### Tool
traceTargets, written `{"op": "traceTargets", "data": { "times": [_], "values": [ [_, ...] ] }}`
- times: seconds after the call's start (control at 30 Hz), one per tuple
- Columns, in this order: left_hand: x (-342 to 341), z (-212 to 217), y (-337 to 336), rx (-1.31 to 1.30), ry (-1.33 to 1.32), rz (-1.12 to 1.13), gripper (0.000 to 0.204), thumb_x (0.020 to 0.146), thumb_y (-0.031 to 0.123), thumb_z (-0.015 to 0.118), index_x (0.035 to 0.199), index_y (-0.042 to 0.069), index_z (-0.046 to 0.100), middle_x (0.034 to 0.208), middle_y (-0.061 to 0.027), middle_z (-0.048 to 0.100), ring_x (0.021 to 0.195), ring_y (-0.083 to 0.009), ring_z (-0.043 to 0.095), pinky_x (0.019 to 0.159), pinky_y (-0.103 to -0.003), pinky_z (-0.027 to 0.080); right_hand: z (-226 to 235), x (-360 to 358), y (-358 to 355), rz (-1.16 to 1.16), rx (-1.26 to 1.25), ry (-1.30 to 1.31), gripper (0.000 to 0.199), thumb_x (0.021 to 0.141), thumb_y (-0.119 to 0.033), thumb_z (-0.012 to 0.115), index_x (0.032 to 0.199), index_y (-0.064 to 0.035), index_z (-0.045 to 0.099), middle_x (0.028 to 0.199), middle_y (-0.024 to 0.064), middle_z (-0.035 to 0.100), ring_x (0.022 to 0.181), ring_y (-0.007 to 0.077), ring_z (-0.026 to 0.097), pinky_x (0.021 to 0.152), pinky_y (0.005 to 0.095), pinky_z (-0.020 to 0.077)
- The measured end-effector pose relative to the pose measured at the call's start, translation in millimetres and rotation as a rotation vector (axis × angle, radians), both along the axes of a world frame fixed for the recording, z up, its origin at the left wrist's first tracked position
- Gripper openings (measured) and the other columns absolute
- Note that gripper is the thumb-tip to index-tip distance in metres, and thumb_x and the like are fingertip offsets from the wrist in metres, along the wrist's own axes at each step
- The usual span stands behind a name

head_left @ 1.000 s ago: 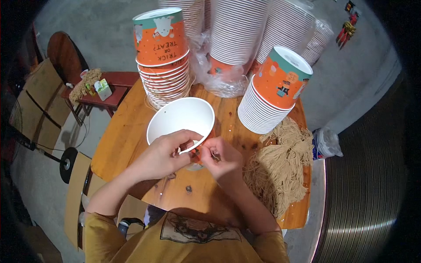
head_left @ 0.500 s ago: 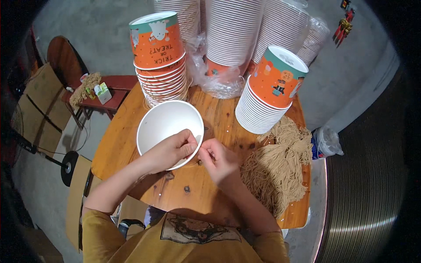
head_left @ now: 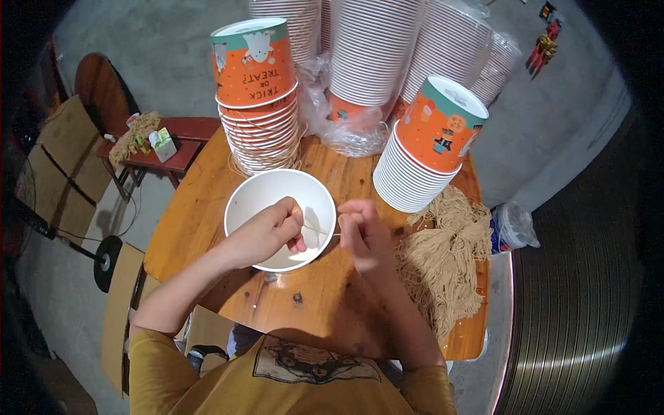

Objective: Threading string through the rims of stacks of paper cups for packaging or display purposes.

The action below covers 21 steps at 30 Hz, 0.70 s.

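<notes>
A white paper bucket (head_left: 250,200) rests on the wooden table (head_left: 332,304) in front of me, its open mouth tilted toward me. My left hand (head_left: 275,229) is inside its mouth, fingers closed on a thin tan cord (head_left: 317,229). The cord runs to the bucket's right wall, and a short bit shows outside it. There my right hand (head_left: 364,235) pinches the cord just beyond the rim. Whether it passes through a hole in the wall is too small to make out. A pile of tan cords (head_left: 443,256) lies to the right of my right hand.
Behind the bucket stands a stack of upturned orange buckets with cords (head_left: 259,128). Another upturned stack (head_left: 418,169) is at the right. Tall plastic-wrapped stacks (head_left: 377,48) line the back. A red bench (head_left: 183,138) stands at the left, a cardboard box (head_left: 124,290) at the table's left edge.
My right hand has moved right, away from the rim, and the cord now shows stretched between my hands. The bucket has shifted slightly right and nearer. My left hand stays in its mouth.
</notes>
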<state>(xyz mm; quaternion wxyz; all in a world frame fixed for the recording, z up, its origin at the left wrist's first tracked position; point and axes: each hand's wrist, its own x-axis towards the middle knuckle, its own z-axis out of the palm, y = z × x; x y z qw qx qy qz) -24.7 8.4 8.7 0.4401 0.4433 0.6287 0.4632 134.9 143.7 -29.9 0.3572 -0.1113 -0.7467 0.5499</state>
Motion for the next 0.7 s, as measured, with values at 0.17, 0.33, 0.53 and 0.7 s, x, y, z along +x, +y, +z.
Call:
{"op": "traceTargets", "data": {
  "times": [0.17,0.33,0.53,0.7],
  "values": [
    [2.9,5.7,2.7,0.078,0.243,0.014,0.02,0.1,0.02,0.041,0.096,0.001,0.044,0.08,-0.0066,0.058,0.073,-0.0124,0.057,0.07,-0.027,0.049,35.5,-0.3,0.0,0.058,0.148,-0.454,0.017,0.088,-0.013,0.064,0.098,0.0003,0.063,0.061,-0.0065,0.041,0.06,0.0023,0.042,0.056,0.0208,0.0361],
    [13.5,0.9,7.0,0.151,-0.039,0.102,0.017,0.095,0.013,0.051,0.107,0.001,0.047,0.089,-0.0059,0.058,0.08,-0.0116,0.057,0.073,-0.026,0.048,1.9,-8.4,8.3,0.141,-0.081,-0.387,0.014,0.091,-0.015,0.062,0.096,-0.0019,0.062,0.073,-0.0066,0.055,0.066,0.0021,0.048,0.059,0.0211,0.0389],
    [14.2,-5.6,9.3,-0.015,-0.381,0.102,0.028,0.087,0.005,0.062,0.112,0.0,0.051,0.092,-0.0032,0.059,0.086,-0.0097,0.056,0.075,-0.023,0.046,9.6,-8.8,-5.6,0.277,-0.366,-0.205,0.016,0.094,-0.015,0.057,0.097,0.0002,0.059,0.083,0.0033,0.065,0.08,0.0095,0.062,0.07,0.0225,0.048],
    [25.0,9.5,6.6,-0.118,-0.542,0.119,0.013,0.088,0.003,0.057,0.101,0.001,0.056,0.087,-0.0014,0.058,0.075,-0.0064,0.053,0.069,-0.019,0.044,15.8,-4.2,-3.9,0.296,-0.385,-0.204,0.018,0.093,-0.015,0.057,0.101,0.0004,0.056,0.08,0.0021,0.061,0.07,0.0069,0.056,0.06,0.0204,0.0439]
  ]
}}
